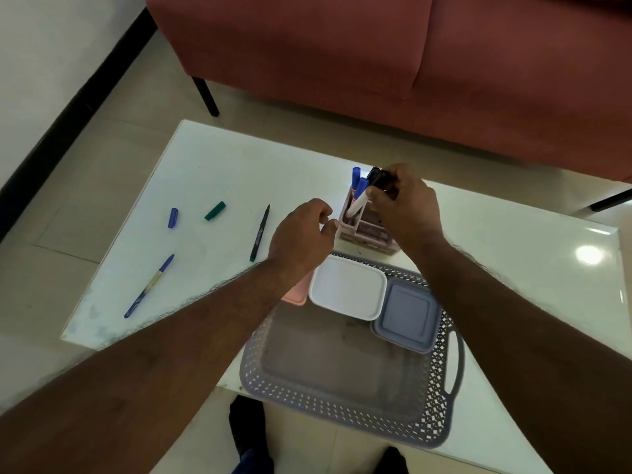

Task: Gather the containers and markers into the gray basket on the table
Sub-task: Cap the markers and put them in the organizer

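The gray basket (345, 401) sits at the table's near edge and holds a white container (349, 290), a gray lidded container (407, 318) and a pink one (297, 292) partly under my left arm. Behind the basket stands a pink pen holder (367, 225) with two blue-capped markers (359, 189) in it. My right hand (407, 203) is closed on black markers (378, 177) above the holder. My left hand (302, 234) rests at the holder's left side, fingers curled, touching it. On the table to the left lie a capless green marker (260, 234), a capless blue marker (148, 287), a blue cap (173, 217) and a green cap (215, 211).
The white glossy table (212, 165) stands on a tiled floor. A red sofa (410, 63) is close behind its far edge. A black skirting line runs along the wall at the left. The basket overhangs the near table edge, above my feet.
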